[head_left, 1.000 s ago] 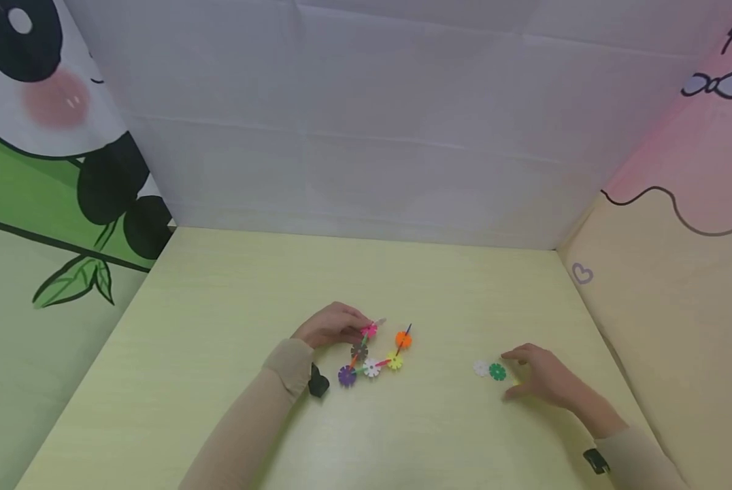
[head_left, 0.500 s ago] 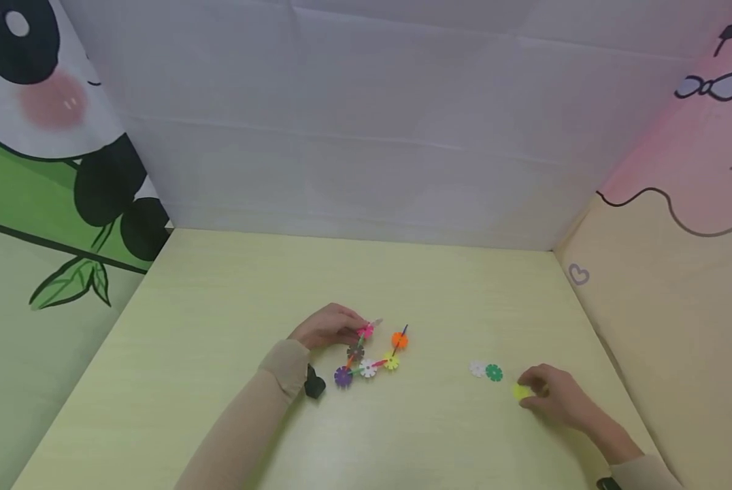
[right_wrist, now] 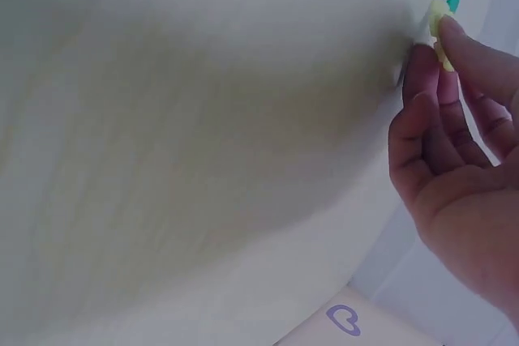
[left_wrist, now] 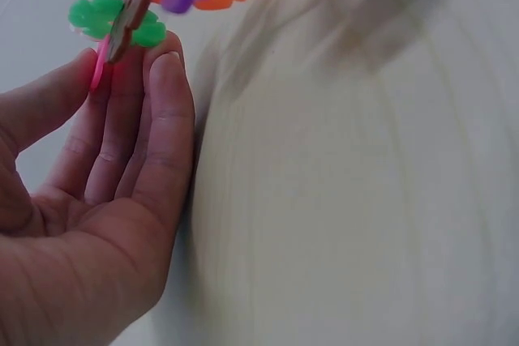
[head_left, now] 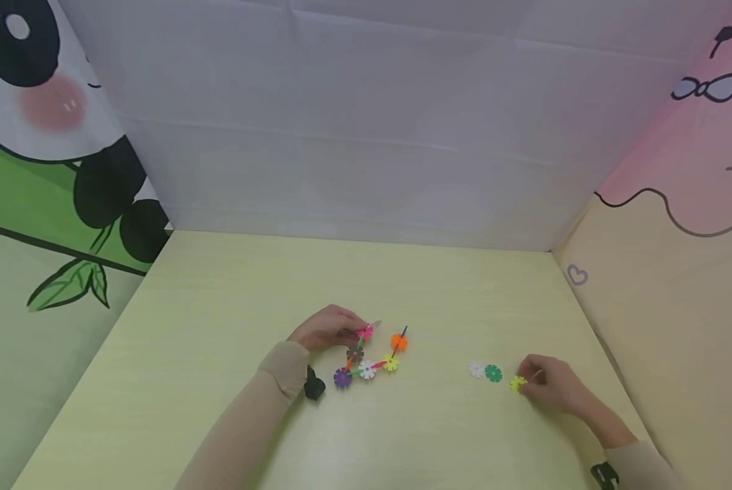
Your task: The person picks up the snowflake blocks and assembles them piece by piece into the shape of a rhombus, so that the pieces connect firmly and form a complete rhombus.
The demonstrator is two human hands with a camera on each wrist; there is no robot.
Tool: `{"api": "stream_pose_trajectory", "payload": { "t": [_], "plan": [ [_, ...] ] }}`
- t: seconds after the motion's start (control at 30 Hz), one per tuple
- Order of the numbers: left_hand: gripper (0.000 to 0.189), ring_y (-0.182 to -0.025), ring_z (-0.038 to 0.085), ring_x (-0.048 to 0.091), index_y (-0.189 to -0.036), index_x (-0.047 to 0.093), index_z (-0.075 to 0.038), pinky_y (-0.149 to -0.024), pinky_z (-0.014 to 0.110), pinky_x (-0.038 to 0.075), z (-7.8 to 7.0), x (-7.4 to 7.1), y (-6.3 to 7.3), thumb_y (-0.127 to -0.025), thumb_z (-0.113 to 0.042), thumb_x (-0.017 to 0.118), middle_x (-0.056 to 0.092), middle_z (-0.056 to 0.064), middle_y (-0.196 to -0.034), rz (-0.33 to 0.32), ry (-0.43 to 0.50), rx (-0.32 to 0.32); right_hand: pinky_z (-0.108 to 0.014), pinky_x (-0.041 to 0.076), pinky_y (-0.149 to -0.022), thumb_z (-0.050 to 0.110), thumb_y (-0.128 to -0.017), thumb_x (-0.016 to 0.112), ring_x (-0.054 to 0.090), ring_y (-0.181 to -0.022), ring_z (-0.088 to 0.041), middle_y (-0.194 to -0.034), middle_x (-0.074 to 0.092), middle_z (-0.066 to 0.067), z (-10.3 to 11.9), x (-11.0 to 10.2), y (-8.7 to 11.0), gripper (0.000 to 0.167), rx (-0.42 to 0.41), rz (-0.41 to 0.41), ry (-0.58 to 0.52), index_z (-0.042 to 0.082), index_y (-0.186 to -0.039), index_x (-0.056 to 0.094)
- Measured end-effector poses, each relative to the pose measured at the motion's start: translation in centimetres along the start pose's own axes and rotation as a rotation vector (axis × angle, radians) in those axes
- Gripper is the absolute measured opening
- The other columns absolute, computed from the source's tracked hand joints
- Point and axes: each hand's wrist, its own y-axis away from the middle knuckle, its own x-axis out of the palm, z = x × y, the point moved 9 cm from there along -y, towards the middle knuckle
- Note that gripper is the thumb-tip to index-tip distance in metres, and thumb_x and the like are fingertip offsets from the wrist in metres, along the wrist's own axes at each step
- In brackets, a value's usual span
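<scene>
A curved chain of interlocking plastic snowflake discs lies near the middle of the table. My left hand (head_left: 330,327) pinches the pink disc (head_left: 367,331) at its upper left end; the left wrist view shows the pink disc (left_wrist: 100,68) between thumb and fingers. Along the chain come a brown disc (head_left: 355,353), a purple disc (head_left: 342,378), a white disc (head_left: 367,369), a yellow disc (head_left: 390,363) and an orange disc (head_left: 399,342), with edge-on discs joining them. To the right, my right hand (head_left: 554,385) pinches a loose yellow disc (head_left: 517,383), tilted in the right wrist view.
A pale white disc (head_left: 477,369) and a green disc (head_left: 493,373) lie side by side left of the right hand. A pale wall (head_left: 366,136) rises behind the table (head_left: 250,272), with printed panels at both sides.
My right hand moved right past the green disc, took hold of the yellow disc and turned it slightly. The left hand and chain stay in place.
</scene>
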Motion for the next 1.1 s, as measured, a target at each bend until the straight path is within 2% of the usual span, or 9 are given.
{"api": "stream_pose_trajectory", "payload": {
  "t": [0.27, 0.47, 0.63, 0.87, 0.97, 1.1],
  "plan": [
    [0.015, -0.075, 0.018, 0.065, -0.095, 0.069, 0.004, -0.075, 0.035, 0.053, 0.0, 0.0, -0.2, -0.086, -0.008, 0.071, 0.069, 0.012, -0.088, -0.004, 0.015, 0.009, -0.026, 0.053, -0.069, 0.009, -0.08, 0.077, 0.063, -0.079, -0.014, -0.089, 0.066, -0.002, 0.6, -1.2, -2.1, 0.018, -0.065, -0.035, -0.105, 0.004, -0.096, 0.07],
    [0.015, -0.074, 0.018, 0.065, -0.095, 0.069, 0.004, -0.075, 0.035, 0.053, 0.0, 0.1, -0.2, -0.086, -0.008, 0.071, 0.069, 0.012, -0.087, 0.001, 0.01, 0.011, -0.037, 0.055, -0.069, 0.007, -0.084, 0.073, 0.066, -0.082, -0.019, -0.093, 0.067, -0.011, 3.4, -1.0, -4.4, 0.02, -0.096, -0.018, -0.309, -0.003, -0.102, 0.068],
    [0.016, -0.076, 0.02, 0.065, -0.096, 0.069, 0.005, -0.076, 0.036, 0.053, 0.2, 0.2, -0.2, -0.087, -0.008, 0.07, 0.069, 0.013, -0.09, 0.006, 0.011, 0.01, -0.045, 0.053, -0.07, 0.01, -0.086, 0.072, 0.067, -0.079, -0.027, -0.09, 0.067, -0.013, 5.7, -0.4, -6.9, 0.023, -0.094, -0.004, -0.397, -0.003, -0.104, 0.068],
    [0.015, -0.08, 0.022, 0.066, -0.097, 0.068, 0.005, -0.078, 0.037, 0.053, 0.6, 0.3, -0.2, -0.087, -0.006, 0.069, 0.068, 0.014, -0.093, 0.03, 0.021, 0.011, -0.049, 0.052, -0.07, 0.007, -0.09, 0.066, 0.065, -0.082, -0.04, -0.093, 0.067, -0.018, 8.8, 1.1, -9.7, 0.024, -0.13, 0.049, -0.458, -0.007, -0.11, 0.065],
    [0.016, -0.079, 0.021, 0.067, -0.097, 0.068, 0.005, -0.077, 0.037, 0.053, 0.4, 0.4, -0.1, -0.086, -0.007, 0.07, 0.068, 0.014, -0.092, 0.029, 0.016, 0.013, -0.053, 0.051, -0.07, 0.008, -0.092, 0.064, 0.064, -0.082, -0.043, -0.093, 0.067, -0.017, 9.8, 1.8, -10.9, 0.024, -0.135, 0.064, -0.45, -0.006, -0.111, 0.065],
    [0.017, -0.077, 0.02, 0.066, -0.096, 0.068, 0.005, -0.076, 0.037, 0.053, 0.0, 0.4, 0.2, -0.086, -0.009, 0.071, 0.068, 0.013, -0.09, 0.024, 0.002, 0.025, -0.054, 0.05, -0.072, 0.009, -0.093, 0.064, 0.066, -0.083, -0.038, -0.094, 0.068, -0.013, 11.0, 2.6, -12.7, 0.022, -0.133, 0.069, -0.408, -0.002, -0.112, 0.067]
  ]
}}
